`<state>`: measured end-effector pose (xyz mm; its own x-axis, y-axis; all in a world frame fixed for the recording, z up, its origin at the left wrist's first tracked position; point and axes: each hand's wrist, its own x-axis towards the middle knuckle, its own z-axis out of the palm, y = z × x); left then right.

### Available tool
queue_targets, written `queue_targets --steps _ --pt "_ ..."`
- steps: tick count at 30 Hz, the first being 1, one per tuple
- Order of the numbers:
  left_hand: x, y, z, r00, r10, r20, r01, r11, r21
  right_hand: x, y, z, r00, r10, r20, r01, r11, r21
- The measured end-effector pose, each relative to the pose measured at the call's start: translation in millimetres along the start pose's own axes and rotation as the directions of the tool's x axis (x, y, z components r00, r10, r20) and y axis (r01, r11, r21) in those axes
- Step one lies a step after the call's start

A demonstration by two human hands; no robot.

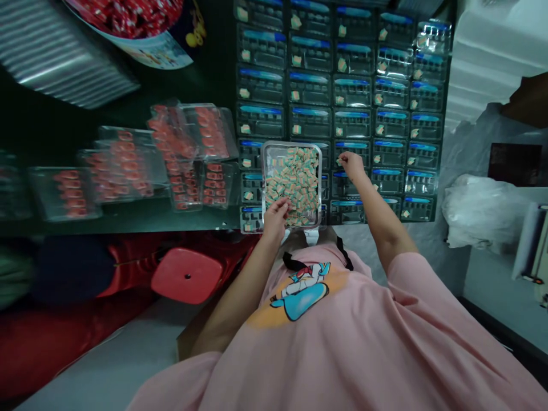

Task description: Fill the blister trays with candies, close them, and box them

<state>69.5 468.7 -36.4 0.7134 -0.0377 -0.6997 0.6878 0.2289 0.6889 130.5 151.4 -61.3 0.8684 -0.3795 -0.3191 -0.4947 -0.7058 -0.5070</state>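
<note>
**Hand Positions at the Sweet Tray and Blister Packs**

Left hand (276, 217): resting at the lower left corner of the clear tray (268, 154), fingers curled down into the heap of small wrapped pieces (295, 174). Pinching one piece or merely touching the heap: cannot tell, fingertips hidden among the pieces.

Right hand (351, 164): extended to the right of the tray, over the grid of clear blister packs (387, 103). Fingers bent and drawn together at the tips, directly above one pack in the row level with the tray's upper edge. Anything held between the fingertips too small to make out; grip state not determinable.

Tray: placed on top of the blister packs, at the lower left part of the grid, covering several of them. Filled almost to the rim with pale green-and-orange wrapped pieces.

Blister packs: laid flat in rows and columns on a dark surface, each with a blue strip near the top edge and one small pale piece near the left end.

Surroundings: to the left of the grid, loose overlapping clear packs with red items (188, 148), blurred. Below these, a red stool (187, 275). At top left, a bowl of red wrapped items (128, 17). At far right, a crumpled white plastic bag (475, 211). Foreground: pink shirt (342, 342) with a printed figure.
</note>
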Motion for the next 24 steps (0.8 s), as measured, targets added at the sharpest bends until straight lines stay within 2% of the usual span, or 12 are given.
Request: queue_targets --steps 4,19,24 --pt "-3 0 -2.3 1.000 -0.015 -0.012 0.015 1.000 -0.012 5 -5 -4 0.999 -0.018 0.039 0.022 0.995 -0.095" --pt "1 3 -8.1 0.999 -0.001 -0.036 0.000 1.000 -0.022 -6 -19 -7 0.997 -0.067 -0.033 0.053 0.944 -0.326" --pt "0 5 -8.3 0.999 -0.002 -0.033 0.001 1.000 -0.021 -11 -22 -6 0.997 -0.077 -0.011 0.068 0.930 -0.362"
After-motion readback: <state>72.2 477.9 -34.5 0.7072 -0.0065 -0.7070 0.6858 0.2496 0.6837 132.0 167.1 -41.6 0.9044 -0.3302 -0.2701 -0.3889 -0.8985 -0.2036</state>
